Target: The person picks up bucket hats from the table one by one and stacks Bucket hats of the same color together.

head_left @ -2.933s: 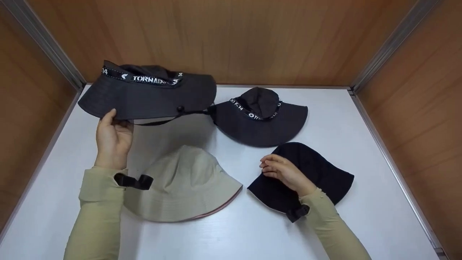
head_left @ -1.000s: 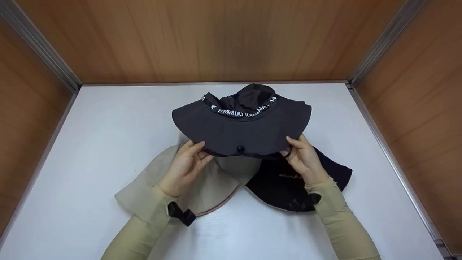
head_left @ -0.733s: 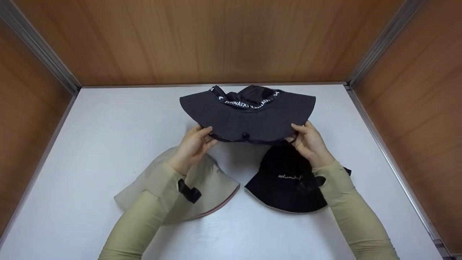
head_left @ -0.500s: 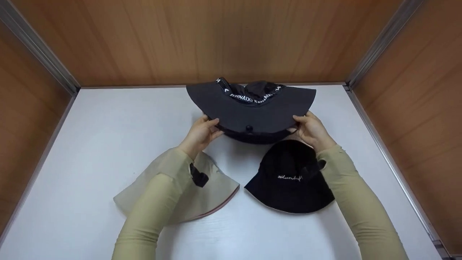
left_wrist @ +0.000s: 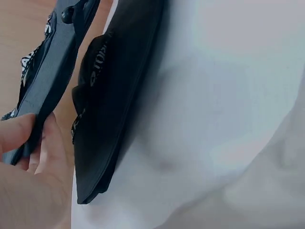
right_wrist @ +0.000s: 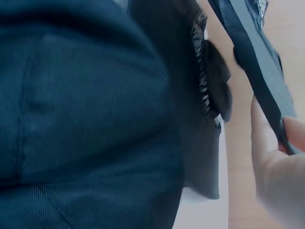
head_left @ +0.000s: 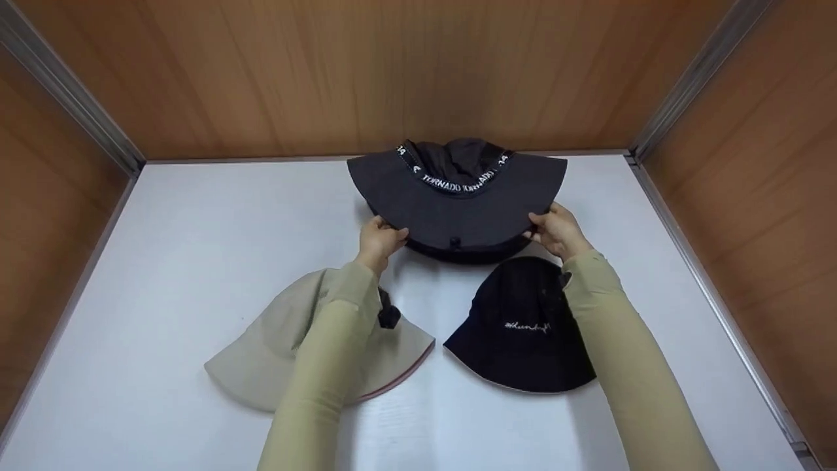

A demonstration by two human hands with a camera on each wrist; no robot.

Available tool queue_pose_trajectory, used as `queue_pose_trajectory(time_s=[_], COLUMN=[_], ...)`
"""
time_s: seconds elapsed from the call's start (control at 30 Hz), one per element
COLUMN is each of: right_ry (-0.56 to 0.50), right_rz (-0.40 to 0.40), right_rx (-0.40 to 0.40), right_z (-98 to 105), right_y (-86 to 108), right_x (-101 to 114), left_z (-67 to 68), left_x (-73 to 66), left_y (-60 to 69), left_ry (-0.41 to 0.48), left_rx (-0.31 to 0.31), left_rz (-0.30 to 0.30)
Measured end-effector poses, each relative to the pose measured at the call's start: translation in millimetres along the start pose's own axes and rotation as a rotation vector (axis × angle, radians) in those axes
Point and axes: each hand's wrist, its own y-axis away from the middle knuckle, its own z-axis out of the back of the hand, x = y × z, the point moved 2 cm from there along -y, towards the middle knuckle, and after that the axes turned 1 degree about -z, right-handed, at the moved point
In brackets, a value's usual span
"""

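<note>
Both hands hold a dark grey wide-brimmed hat (head_left: 451,219) with a TORNADO-lettered band, crown facing away. My left hand (head_left: 381,243) pinches the brim's near left edge between thumb and fingers. At the near right edge, my right hand (head_left: 559,232) pinches the same brim. A second dark grey hat (left_wrist: 116,95) with a lettered band lies on the table just beneath, apart from the held one in the left wrist view; the head view mostly hides it. Below my left forearm lies a beige bucket hat (head_left: 268,353). A black bucket hat (head_left: 516,353) with white script lies beside my right forearm.
The hats lie on a white tabletop (head_left: 163,261). Brown wood-look panels rise at the back (head_left: 294,78) and both sides, with metal profiles at the corners. A black wrist strap (head_left: 388,315) sits on my left wrist.
The held hat came from the left, first in my left hand alone, to above the second dark grey hat. My right hand left the black bucket hat and took the brim's right side.
</note>
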Motion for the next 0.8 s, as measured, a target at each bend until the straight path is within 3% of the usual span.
queue_pose_trajectory(time_s=[0.13, 0.4, 0.63, 0.8], right_ry=[0.084, 0.208, 0.304, 0.333], right_rz=[0.001, -0.089, -0.166, -0.117], right_rx=[-0.036, -0.071, -0.048, -0.081], right_z=[6, 11, 13, 13], right_y=[-0.1, -2.5, -9.5, -8.6], right_x=[-2, -14, -27, -25], left_z=[-6.7, -7.4, 1.3, 3.4], left_x=[6.6, 24.4, 35.8, 35.8], left_y=[-1.0, -2.9, -3.0, -1.6], left_ry=[-0.022, -0.083, -0.112, -0.126], left_rx=[-0.031, -0.086, -0.052, -0.035], left_rz=[-0.002, 0.004, 0.067, 0.056])
